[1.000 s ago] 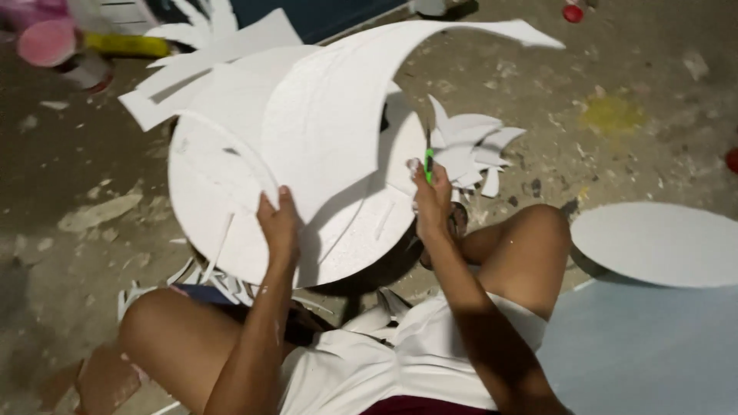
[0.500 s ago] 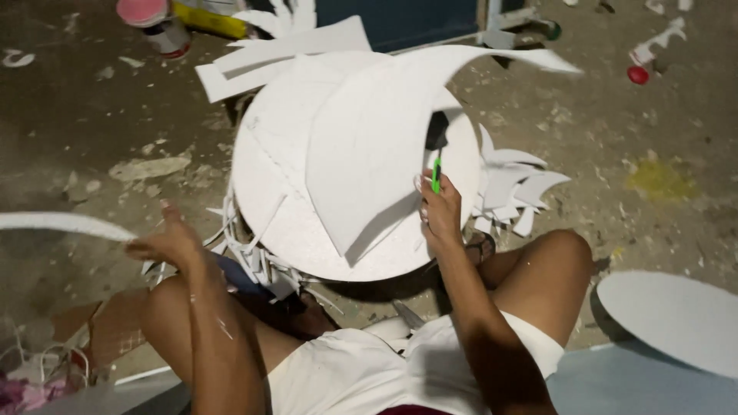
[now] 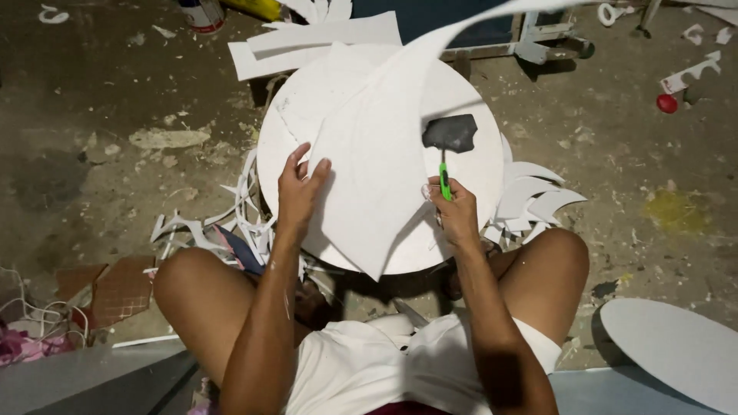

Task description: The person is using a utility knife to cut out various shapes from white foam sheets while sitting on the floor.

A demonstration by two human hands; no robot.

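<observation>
Left hand (image 3: 298,184) swung back from the floor, now pressed flat, fingers spread, on the curved white sheet (image 3: 377,169). Right hand (image 3: 455,211) stays clamped on the green cutter (image 3: 443,178), so cutting looks ready.

One head-worn view looked steeply down from close above the seated person's knees and hands (image 3: 301,188), facing forward over the floor (image 3: 108,115).

**What the person's got on**

Pretty basic outfit tbh. White short-sleeved top, loose and creased across the front, with a strip of dark red showing at 6 o'clock under the hem. Arms bare from the sleeves down, knees and thighs bare too. Left hand (image 3: 298,187) and right hand (image 3: 455,209): no gloves, rings or watch that I can spot.
</observation>
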